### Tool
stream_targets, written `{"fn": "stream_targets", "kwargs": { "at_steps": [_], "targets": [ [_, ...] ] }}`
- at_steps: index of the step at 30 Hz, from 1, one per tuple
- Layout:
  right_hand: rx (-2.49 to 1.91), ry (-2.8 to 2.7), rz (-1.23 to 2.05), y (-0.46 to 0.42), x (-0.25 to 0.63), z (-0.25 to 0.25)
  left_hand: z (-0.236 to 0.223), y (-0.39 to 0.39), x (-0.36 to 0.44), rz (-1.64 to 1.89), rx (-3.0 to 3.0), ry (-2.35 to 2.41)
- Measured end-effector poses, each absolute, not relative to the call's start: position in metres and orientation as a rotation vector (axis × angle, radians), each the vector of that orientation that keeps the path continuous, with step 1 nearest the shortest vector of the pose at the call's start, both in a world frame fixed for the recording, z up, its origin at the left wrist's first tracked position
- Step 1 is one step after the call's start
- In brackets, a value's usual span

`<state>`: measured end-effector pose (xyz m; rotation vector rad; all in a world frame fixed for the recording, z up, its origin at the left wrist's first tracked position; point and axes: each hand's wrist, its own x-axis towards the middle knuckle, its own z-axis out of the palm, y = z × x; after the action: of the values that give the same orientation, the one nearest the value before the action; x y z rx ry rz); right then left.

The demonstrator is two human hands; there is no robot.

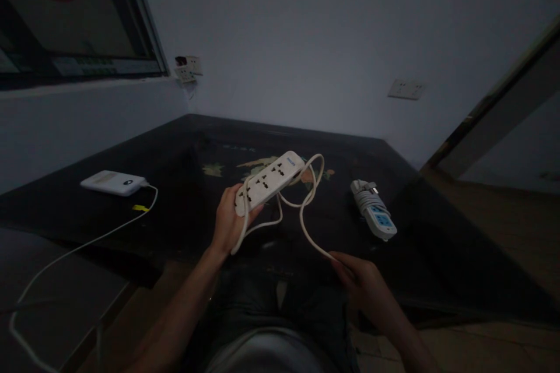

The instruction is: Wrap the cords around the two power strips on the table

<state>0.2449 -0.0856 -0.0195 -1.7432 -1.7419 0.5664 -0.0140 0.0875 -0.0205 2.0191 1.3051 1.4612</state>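
- The white power strip (270, 183) is at the centre of the frame, tilted, its right end higher, held above the dark bench (437, 250).
- The left hand (227, 217) has its fingers closed around the strip's lower-left end; the right hand (356, 273), lower right of centre, pinches the white cord (307, 232) between narrowed fingers.
- The strip looks light, stiff and smooth, likely hard plastic; its long sides near the middle should give the steadiest hold.
- The cord looks soft but springy, looping loosely by the strip's right end and crossing its left end; a light pinch should suit it, without sharp kinks.
- Open room lies between the power bank (114, 183) at left and the wrapped power strip (373, 210) at right.
- The bench's near edge runs close to the hands; its far edge is by the wall (297, 70).
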Motion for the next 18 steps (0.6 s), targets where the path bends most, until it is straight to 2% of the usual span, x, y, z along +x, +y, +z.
{"fn": "stream_targets", "kwargs": {
  "at_steps": [8,18],
  "targets": [
    [-1.731,-1.847,0.497,-0.077,0.228,-0.014,-0.023,0.074,-0.01,1.418,2.068,1.271],
    [-1.791,-2.198,0.421,-0.089,0.18,-0.015,-0.027,0.085,-0.006,1.55,1.992,1.313]
  ]
}}
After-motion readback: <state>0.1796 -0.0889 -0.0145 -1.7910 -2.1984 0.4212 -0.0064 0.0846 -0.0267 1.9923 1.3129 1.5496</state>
